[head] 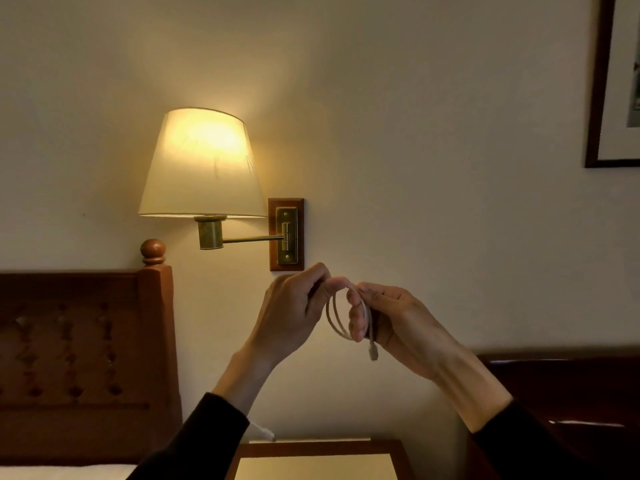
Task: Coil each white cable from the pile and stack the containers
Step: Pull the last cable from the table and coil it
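Dim hotel-ish bedroom, cream wall lit warm by a wall lamp point(202, 164) on a brass swing arm, carved wooden headboard point(86, 344) off to the left, corner of a framed picture point(609, 81) up top right. Down at the bottom edge you can just see a tabletop point(315, 462) with a wood border. No pile or containers in sight from here, so can't say how much coiling is left.

Person in dark sleeves has both hands up in front of the wall. The white cable point(337, 318) is already wound into a small loop of a few turns, held in the air between the hands, well above the tabletop. Right hand point(391, 317) has its fingers curled round the right side of the loop, keeping the turns bunched. Left hand point(294, 306) pinches the top of the loop with thumb and forefinger, looks like it's feeding the last bit round. One plug end point(373, 352) dangles free just below the right hand.

My take: the thing looks thin, light and floppy, with enough spring that the turns will probably pop open if the grip slackens. Best hold is across all the turns at once, where the right hand is, not by the plug. The loose tail likely wants tucking or wrapping before it gets set down.
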The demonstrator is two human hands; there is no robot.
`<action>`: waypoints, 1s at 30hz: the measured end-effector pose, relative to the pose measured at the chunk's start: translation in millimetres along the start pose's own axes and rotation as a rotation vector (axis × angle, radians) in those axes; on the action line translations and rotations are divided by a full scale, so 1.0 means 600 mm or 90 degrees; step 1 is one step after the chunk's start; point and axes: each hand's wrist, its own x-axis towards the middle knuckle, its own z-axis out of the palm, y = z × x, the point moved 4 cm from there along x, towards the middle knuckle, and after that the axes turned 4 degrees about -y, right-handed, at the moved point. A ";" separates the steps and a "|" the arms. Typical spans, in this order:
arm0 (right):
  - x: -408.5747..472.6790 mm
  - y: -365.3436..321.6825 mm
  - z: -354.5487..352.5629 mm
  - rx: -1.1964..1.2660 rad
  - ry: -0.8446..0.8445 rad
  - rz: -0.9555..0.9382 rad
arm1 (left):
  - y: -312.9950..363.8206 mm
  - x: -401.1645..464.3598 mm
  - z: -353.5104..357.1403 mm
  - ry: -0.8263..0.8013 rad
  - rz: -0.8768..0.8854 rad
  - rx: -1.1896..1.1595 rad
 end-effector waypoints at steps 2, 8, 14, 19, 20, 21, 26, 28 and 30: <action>0.001 0.008 0.003 0.101 -0.014 0.035 | -0.013 -0.004 0.006 -0.015 -0.001 -0.054; 0.010 0.020 0.000 0.218 -0.018 0.057 | -0.066 -0.049 0.027 -0.034 -0.133 -0.152; 0.024 0.007 -0.034 0.395 0.064 0.013 | -0.135 -0.163 0.068 -0.021 -0.245 -0.114; 0.044 0.046 -0.053 0.191 0.168 0.047 | -0.075 -0.196 0.104 -0.274 -0.210 0.044; 0.046 0.056 -0.051 0.119 0.182 0.046 | -0.049 -0.185 0.106 -0.334 -0.167 0.085; 0.047 0.065 -0.048 0.059 0.194 0.044 | -0.023 -0.171 0.101 -0.365 -0.124 0.106; 0.034 0.076 -0.026 -0.121 0.195 0.004 | 0.034 -0.109 0.039 -0.233 -0.005 0.178; 0.028 0.074 -0.020 -0.192 0.191 -0.005 | 0.033 -0.096 0.026 -0.194 0.018 0.181; 0.022 0.070 -0.011 -0.234 0.166 -0.013 | 0.032 -0.082 0.019 -0.169 0.050 0.187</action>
